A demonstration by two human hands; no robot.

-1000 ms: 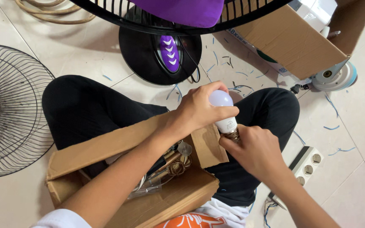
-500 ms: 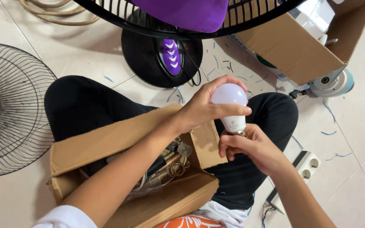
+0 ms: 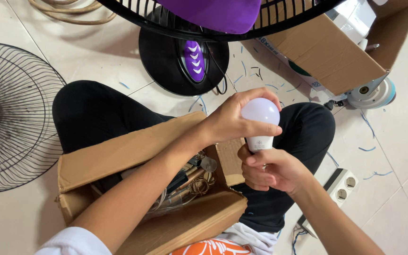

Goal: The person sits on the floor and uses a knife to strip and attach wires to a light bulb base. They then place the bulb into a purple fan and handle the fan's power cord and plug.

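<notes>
Bright, even daylight, soft shadows on the pale floor tiles (image 3: 402,198), sharp focus, no glare.

Left hand (image 3: 232,120) curls its fingers high, right hand (image 3: 272,170) closed just beneath, forearms converging.

Left hand (image 3: 232,120) wraps over the dome of a white light bulb (image 3: 259,118), fingers curled across the glass. Right hand (image 3: 272,170) closes around the bulb's base from below, the base itself hidden in the fist. Both sit above an open cardboard box (image 3: 133,156) of wires resting on the person's crossed, black-trousered legs. On the tiled floor: a wire fan guard (image 3: 15,118) at left, a black fan base (image 3: 182,59) ahead, a white power strip (image 3: 338,189) at right.
</notes>
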